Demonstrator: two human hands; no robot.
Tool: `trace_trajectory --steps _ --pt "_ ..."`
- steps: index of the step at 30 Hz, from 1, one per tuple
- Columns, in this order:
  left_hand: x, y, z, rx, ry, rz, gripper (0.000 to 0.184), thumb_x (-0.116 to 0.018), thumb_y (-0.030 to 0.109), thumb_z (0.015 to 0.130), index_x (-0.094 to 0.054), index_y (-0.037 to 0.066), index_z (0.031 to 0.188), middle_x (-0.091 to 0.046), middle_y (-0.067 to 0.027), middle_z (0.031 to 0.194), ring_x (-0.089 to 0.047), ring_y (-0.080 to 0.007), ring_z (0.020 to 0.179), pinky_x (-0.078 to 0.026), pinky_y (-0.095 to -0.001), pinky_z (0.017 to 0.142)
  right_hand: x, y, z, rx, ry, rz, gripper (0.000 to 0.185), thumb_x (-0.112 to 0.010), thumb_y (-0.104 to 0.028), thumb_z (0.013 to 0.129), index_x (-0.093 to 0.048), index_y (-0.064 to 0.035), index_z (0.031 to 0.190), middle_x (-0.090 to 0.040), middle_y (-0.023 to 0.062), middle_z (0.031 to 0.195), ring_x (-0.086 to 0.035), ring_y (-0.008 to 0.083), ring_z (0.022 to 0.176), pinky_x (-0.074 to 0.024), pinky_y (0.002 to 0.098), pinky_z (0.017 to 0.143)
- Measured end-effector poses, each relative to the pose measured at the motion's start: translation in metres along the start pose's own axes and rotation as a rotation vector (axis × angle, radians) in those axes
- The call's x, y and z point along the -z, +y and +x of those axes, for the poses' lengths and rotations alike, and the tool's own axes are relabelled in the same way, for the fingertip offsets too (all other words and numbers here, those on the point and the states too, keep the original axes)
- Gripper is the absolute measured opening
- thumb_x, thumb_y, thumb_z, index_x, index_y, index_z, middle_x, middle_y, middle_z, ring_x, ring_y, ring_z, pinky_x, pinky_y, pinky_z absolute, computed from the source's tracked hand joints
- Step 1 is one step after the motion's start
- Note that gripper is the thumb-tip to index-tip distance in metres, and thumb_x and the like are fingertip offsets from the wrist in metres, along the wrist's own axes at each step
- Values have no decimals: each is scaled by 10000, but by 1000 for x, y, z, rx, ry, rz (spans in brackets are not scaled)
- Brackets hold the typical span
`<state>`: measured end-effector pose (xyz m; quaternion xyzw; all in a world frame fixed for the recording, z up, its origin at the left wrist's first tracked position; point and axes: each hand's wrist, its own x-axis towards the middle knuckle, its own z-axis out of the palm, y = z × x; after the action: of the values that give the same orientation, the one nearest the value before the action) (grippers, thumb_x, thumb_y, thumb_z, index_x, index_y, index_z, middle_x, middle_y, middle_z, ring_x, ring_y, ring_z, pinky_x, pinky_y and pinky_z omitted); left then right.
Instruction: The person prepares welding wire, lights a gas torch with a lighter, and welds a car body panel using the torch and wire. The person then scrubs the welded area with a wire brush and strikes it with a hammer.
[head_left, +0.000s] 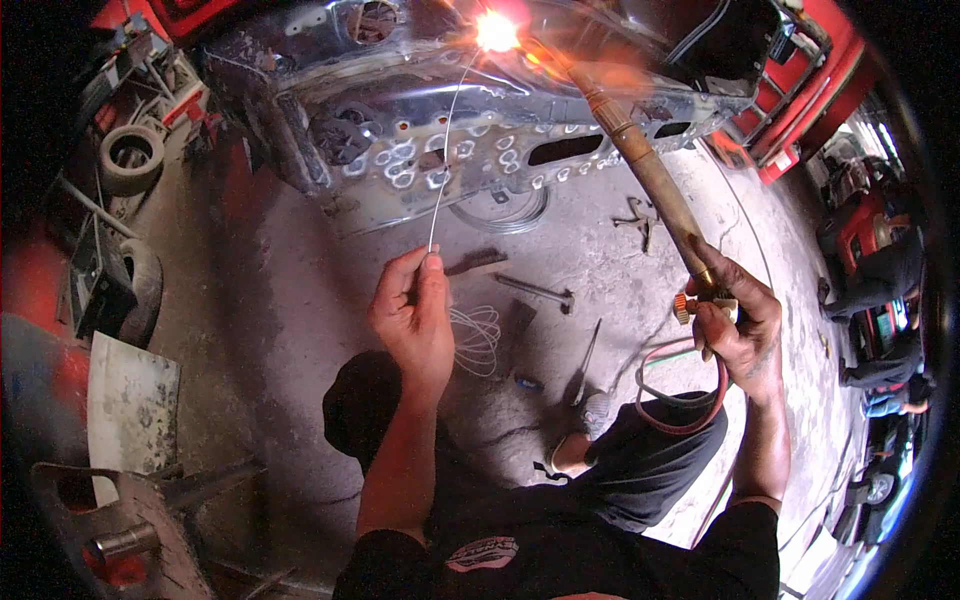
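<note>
Above a concrete floor (290, 290), head view: wire and torch at a metal panel.
The left hand (412, 315) pinches a thin wire (446, 155) between thumb and fingertips, its upper end reaching a bright glow (497, 32) at the panel (410, 105). The right hand (740, 325) grasps the torch (650, 173) beside its knob (684, 308), the far end slanting toward that glow. Beneath lie a wire coil (518, 226) and hammer (535, 290).

a black, pale-printed short-sleeved shirt (610, 545) is worn with dark trousers (640, 470).
</note>
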<state>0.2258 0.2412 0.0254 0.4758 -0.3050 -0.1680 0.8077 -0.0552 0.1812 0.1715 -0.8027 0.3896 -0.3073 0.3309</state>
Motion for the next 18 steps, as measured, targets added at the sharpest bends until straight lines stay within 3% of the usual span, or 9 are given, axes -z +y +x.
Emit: trace_trajectory --steps 1,3,5,9,13,18 --pt "0 0 0 4 2 3 99 -549 26 980 -637 -8 1009 -494 58 687 -385 0 539 -291 -188 429 0 1 0 17 0 -5 528 -655 -28 827 -580 -55 1349 -632 71 911 -605 137 823 -487 291 769" --pt "1 -1 0 -4 -4 -2 99 -548 25 980 -636 -8 1010 -493 58 689 -386 0 539 -291 -189 428 -1 7 1 66 10 -43 537 -606 -5 828 -564 -42 1361 -655 87 909 -566 90 639 -473 239 591" --pt "1 -1 0 -4 -4 -4 98 -548 24 980 -635 -9 1011 -492 59 690 -387 0 541 -292 -189 429 -1 8 1 86 16 -59 540 -581 5 828 -557 -35 1366 -667 95 909 -547 66 551 -466 214 504" --pt "1 -2 0 -20 -5 4 96 -550 26 979 -634 -11 1007 -492 59 691 -389 0 543 -294 -187 432 -2 7 1 86 21 -40 539 -584 -4 829 -556 -32 1366 -667 93 909 -547 68 562 -469 217 514" --pt "2 -4 0 -19 -4 17 95 -553 31 980 -634 -11 1006 -492 59 690 -388 1 544 -297 -188 435 1 -1 -1 -17 -9 2 518 -641 -41 831 -575 -36 1345 -615 69 909 -602 136 793 -483 277 719" --pt "1 -4 0 -19 -3 10 97 -552 35 982 -633 -13 1006 -492 59 687 -386 0 544 -297 -188 434 1 -3 0 -24 -17 -2 521 -633 -38 834 -570 -35 1351 -619 74 912 -609 139 789 -486 279 709"
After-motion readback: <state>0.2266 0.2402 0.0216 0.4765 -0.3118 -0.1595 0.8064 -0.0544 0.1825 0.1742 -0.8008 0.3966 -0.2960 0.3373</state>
